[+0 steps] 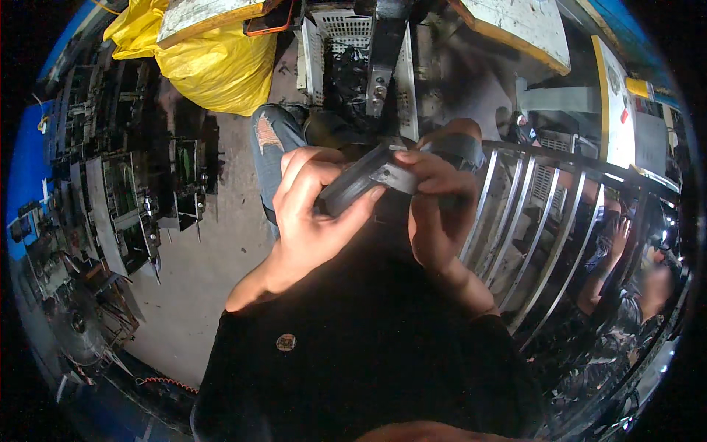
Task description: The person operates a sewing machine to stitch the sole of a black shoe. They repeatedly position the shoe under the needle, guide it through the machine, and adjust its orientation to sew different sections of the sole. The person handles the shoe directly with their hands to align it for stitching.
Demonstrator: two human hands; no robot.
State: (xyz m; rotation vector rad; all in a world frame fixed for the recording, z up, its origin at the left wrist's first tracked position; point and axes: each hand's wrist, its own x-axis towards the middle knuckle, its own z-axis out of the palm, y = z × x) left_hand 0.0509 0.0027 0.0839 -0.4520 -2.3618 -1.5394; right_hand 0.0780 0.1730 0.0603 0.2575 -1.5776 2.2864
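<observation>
Both my hands are raised in front of my chest around a dark grey, block-like part [355,180], held at a slant. My left hand [305,199] grips its lower left side, with the thumb along the near edge and the fingers behind. A paler grey flat piece [398,178] sits at the part's right end; I cannot tell whether it is joined to it. My right hand [442,184] pinches this piece between thumb and fingers. A greyish band [458,146] shows at the back of the right hand, its kind unclear.
Ahead stands a white plastic crate [313,62] with dark scraps inside, behind a dark metal upright [381,74]. A yellow sack [213,74] lies at the far left. Metal frames [121,214] stand left. A barred rack [549,236] is close on my right, with another person [626,295] beyond.
</observation>
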